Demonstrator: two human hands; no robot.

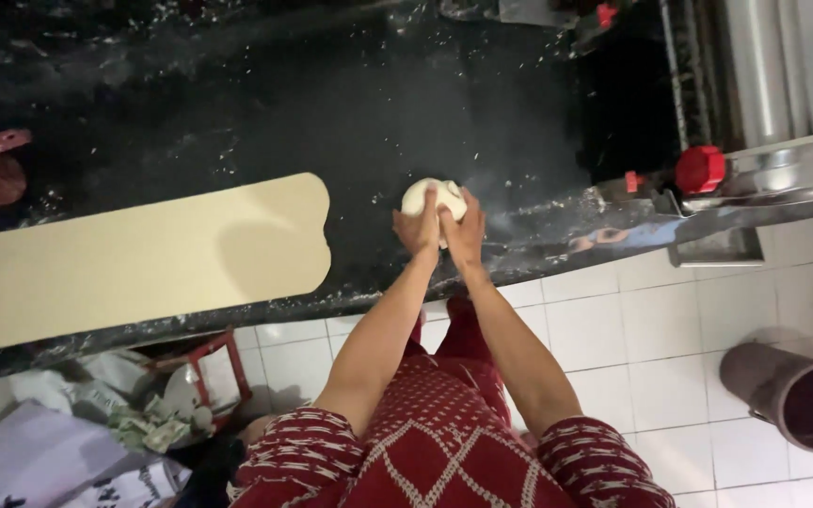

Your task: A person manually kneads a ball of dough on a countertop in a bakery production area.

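With your left hand point(417, 229) and right hand point(464, 231) pressed together around the dough ball point(432, 198) near the front edge of the floured black counter point(350, 113), you risk it sliding off the edge if you push unevenly.

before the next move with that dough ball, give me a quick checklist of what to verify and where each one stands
1. Both hands on the dough ball: ok, left hand and right hand cup it from the near side.
2. Ball resting on the black counter: ok.
3. Ball apart from the flat dough sheet: ok, a gap of bare counter lies between.
4. Flour on the counter around the ball: ok, a light dusting shows.
5. Ball smooth all over: cannot tell, the fingers cover part.
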